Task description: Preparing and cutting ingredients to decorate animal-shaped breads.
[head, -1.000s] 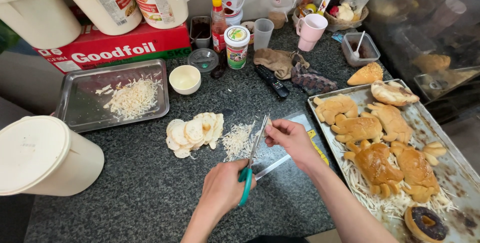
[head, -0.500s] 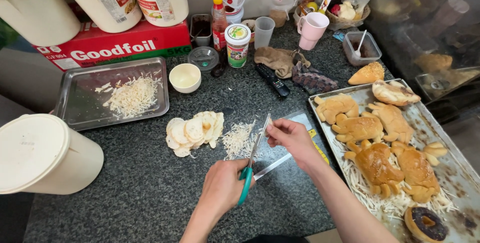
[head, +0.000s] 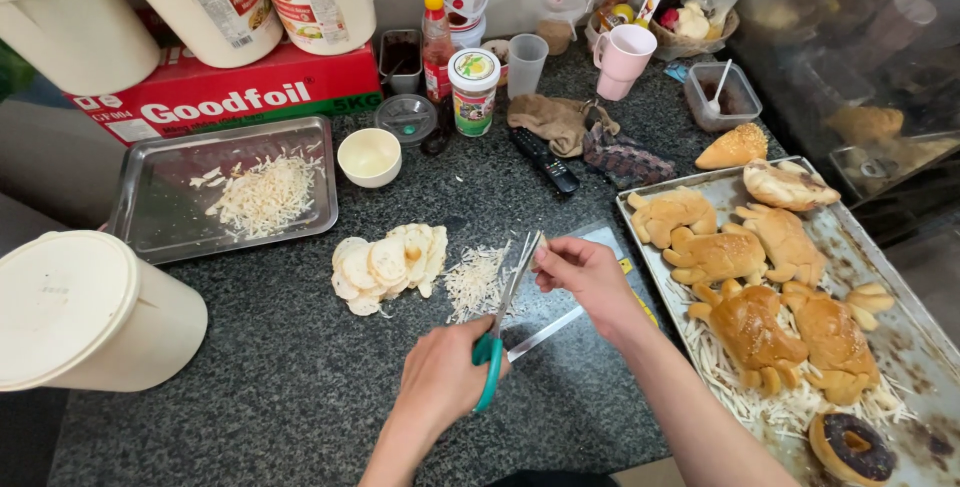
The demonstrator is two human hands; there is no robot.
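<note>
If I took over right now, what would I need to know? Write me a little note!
Left hand: grips the teal-handled scissors, blades pointing up the counter.
Right hand: pinches something small and pale at the blade tips; too small to tell exactly what.
Where things are: pile of fine shreds lies on the dark counter just left of the blades; stack of pale round slices sits beside it, further left. More shreds are in the steel tray.
Done: some slices are already cut to shreds.
Left: the stack of round slices is still whole.
</note>
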